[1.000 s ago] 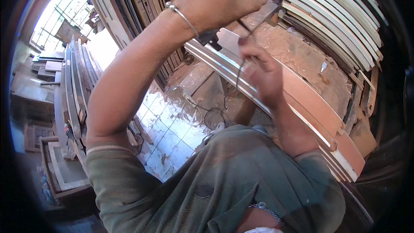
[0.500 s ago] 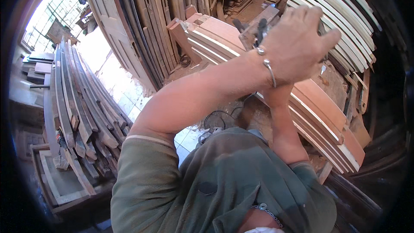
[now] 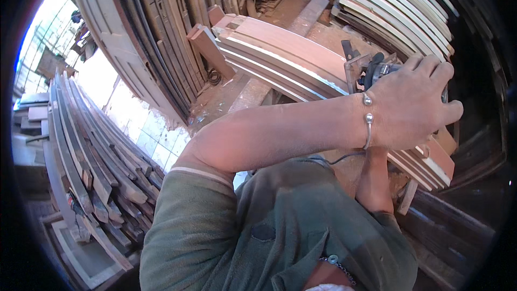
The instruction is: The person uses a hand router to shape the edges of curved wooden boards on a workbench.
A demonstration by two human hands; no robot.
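Note:
My left hand (image 3: 417,99), with a metal bangle on its wrist, is closed over a corded power tool (image 3: 371,70). Of the tool I see a metal bracket, dark knobs and part of the body; the hand covers the rest, so its exact kind is unclear. My right forearm (image 3: 375,180) passes beneath the left wrist. The right hand itself is hidden behind the left one. The tool is over the right-hand part of a stack of long reddish wooden pieces (image 3: 285,40) with pale edges. A dark cord (image 3: 344,157) runs from behind my left forearm.
Tall planks and a panelled door (image 3: 107,27) lean at the back left. Long dark timbers (image 3: 91,145) lie piled at left above a wooden frame (image 3: 81,253). Pale boards (image 3: 393,5) are stacked at far right. A flat plank (image 3: 309,16) lies behind the reddish stack.
Both arms and the tool have shifted right and nearer along the reddish stack. The whole view has also shifted slightly. My left hand stays closed over the tool.

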